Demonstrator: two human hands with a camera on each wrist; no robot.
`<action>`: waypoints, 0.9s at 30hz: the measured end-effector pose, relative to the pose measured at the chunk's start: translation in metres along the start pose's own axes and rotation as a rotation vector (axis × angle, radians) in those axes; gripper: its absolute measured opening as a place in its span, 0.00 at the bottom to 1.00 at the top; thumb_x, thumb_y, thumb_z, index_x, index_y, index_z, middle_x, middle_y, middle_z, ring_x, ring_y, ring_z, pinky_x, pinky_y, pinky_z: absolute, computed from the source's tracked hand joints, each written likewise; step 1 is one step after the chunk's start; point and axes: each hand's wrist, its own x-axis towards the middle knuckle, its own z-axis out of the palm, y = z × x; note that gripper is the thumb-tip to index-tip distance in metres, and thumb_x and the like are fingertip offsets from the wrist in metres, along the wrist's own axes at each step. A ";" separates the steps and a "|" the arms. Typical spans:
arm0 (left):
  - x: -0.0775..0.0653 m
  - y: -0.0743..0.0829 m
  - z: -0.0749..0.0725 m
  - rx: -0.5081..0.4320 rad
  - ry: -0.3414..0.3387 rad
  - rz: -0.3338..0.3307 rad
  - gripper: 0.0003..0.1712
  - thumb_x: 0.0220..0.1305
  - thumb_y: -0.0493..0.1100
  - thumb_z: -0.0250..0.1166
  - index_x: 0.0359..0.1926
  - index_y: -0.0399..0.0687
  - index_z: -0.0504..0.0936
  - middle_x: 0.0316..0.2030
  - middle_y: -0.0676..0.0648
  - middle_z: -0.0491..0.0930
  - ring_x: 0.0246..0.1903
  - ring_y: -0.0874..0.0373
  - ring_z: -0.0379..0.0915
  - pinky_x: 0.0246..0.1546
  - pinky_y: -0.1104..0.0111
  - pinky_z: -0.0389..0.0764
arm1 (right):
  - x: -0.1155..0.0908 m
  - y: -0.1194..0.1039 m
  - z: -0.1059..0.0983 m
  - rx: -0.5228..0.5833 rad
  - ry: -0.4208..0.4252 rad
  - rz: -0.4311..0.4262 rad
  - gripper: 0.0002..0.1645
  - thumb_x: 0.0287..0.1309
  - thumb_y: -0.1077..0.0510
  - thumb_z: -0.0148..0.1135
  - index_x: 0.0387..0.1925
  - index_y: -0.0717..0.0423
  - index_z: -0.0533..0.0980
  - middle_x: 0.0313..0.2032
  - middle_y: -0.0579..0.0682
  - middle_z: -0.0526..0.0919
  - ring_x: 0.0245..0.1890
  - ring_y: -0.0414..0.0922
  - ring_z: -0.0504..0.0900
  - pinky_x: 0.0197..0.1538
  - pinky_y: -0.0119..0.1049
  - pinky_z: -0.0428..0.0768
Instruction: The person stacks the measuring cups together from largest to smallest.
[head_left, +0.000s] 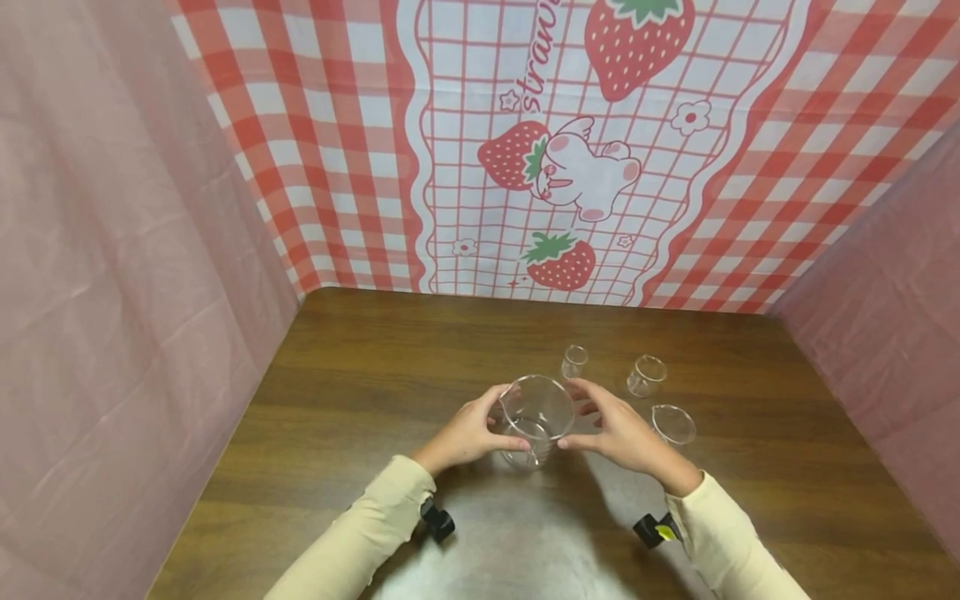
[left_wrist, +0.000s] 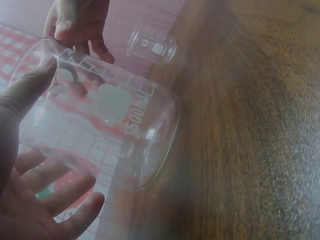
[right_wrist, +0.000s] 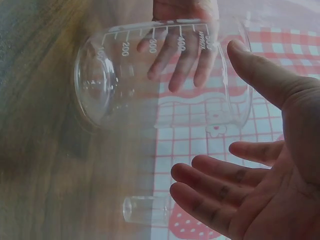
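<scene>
A large clear glass beaker [head_left: 536, 417] stands between both hands on the wooden table, with white graduations and a 500 ml mark in the left wrist view. My left hand [head_left: 472, 429] holds it from the left, thumb against the glass near the rim and fingers around the far side. On the other side my right hand [head_left: 618, 429] curves loosely around the beaker. Its thumb [right_wrist: 250, 62] lies close to the rim, and whether it touches cannot be told. Its other fingers [right_wrist: 215, 185] are spread and apart from the glass.
Behind the large beaker stands a tiny beaker [head_left: 573, 362]. Two more glass beakers stand to the right: a small one [head_left: 647, 377] and a wider one [head_left: 674, 425], partly hidden by the right hand. A strawberry-print cloth [head_left: 558, 262] hangs behind the table [head_left: 360, 367]; pink curtains flank it.
</scene>
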 end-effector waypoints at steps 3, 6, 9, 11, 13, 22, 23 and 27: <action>0.000 -0.001 0.000 -0.002 -0.003 0.000 0.50 0.48 0.49 0.78 0.70 0.45 0.63 0.67 0.43 0.70 0.60 0.47 0.74 0.57 0.57 0.79 | 0.000 0.000 -0.003 0.004 -0.003 0.011 0.49 0.45 0.53 0.77 0.66 0.63 0.64 0.57 0.64 0.77 0.47 0.58 0.82 0.46 0.53 0.84; -0.001 -0.001 0.000 -0.006 -0.001 0.002 0.51 0.48 0.49 0.78 0.70 0.45 0.62 0.67 0.43 0.70 0.59 0.48 0.74 0.57 0.57 0.79 | 0.001 0.000 -0.006 0.002 -0.014 0.015 0.49 0.46 0.52 0.77 0.66 0.63 0.64 0.59 0.64 0.76 0.48 0.58 0.81 0.47 0.53 0.84; -0.001 0.000 -0.001 -0.008 0.000 0.000 0.51 0.47 0.48 0.78 0.70 0.45 0.63 0.67 0.43 0.71 0.59 0.48 0.75 0.56 0.57 0.79 | 0.001 0.000 -0.009 -0.014 -0.019 0.013 0.49 0.46 0.51 0.77 0.66 0.62 0.64 0.60 0.63 0.75 0.48 0.58 0.81 0.47 0.53 0.83; -0.001 0.002 -0.001 -0.007 -0.001 0.000 0.51 0.47 0.48 0.78 0.70 0.45 0.62 0.66 0.43 0.71 0.59 0.47 0.74 0.56 0.57 0.80 | 0.001 0.000 -0.012 -0.029 -0.018 0.014 0.48 0.46 0.50 0.77 0.66 0.62 0.65 0.60 0.62 0.75 0.49 0.58 0.81 0.47 0.53 0.83; 0.000 0.002 -0.001 0.000 -0.002 -0.004 0.52 0.47 0.48 0.78 0.70 0.46 0.62 0.66 0.43 0.72 0.59 0.47 0.74 0.56 0.58 0.80 | 0.000 0.001 -0.014 -0.040 -0.018 0.016 0.48 0.47 0.50 0.77 0.66 0.62 0.65 0.61 0.62 0.75 0.49 0.57 0.81 0.48 0.53 0.83; 0.002 0.004 0.000 0.037 -0.014 -0.001 0.54 0.48 0.50 0.78 0.73 0.51 0.59 0.66 0.44 0.71 0.59 0.48 0.74 0.54 0.59 0.81 | -0.005 0.003 -0.027 -0.077 -0.046 0.047 0.45 0.49 0.46 0.74 0.64 0.62 0.67 0.57 0.62 0.77 0.50 0.58 0.81 0.47 0.52 0.83; 0.002 0.003 0.000 0.038 -0.014 -0.002 0.55 0.48 0.51 0.78 0.73 0.51 0.59 0.67 0.44 0.71 0.59 0.48 0.74 0.55 0.59 0.81 | -0.005 0.003 -0.028 -0.086 -0.047 0.049 0.43 0.50 0.46 0.74 0.63 0.62 0.68 0.56 0.62 0.78 0.50 0.57 0.81 0.47 0.51 0.83; 0.001 0.003 0.000 0.022 -0.013 -0.005 0.54 0.48 0.50 0.78 0.73 0.50 0.59 0.67 0.43 0.71 0.59 0.48 0.74 0.56 0.57 0.79 | -0.007 0.006 -0.033 -0.114 -0.044 0.042 0.38 0.51 0.47 0.73 0.59 0.62 0.72 0.53 0.61 0.80 0.49 0.57 0.82 0.46 0.51 0.84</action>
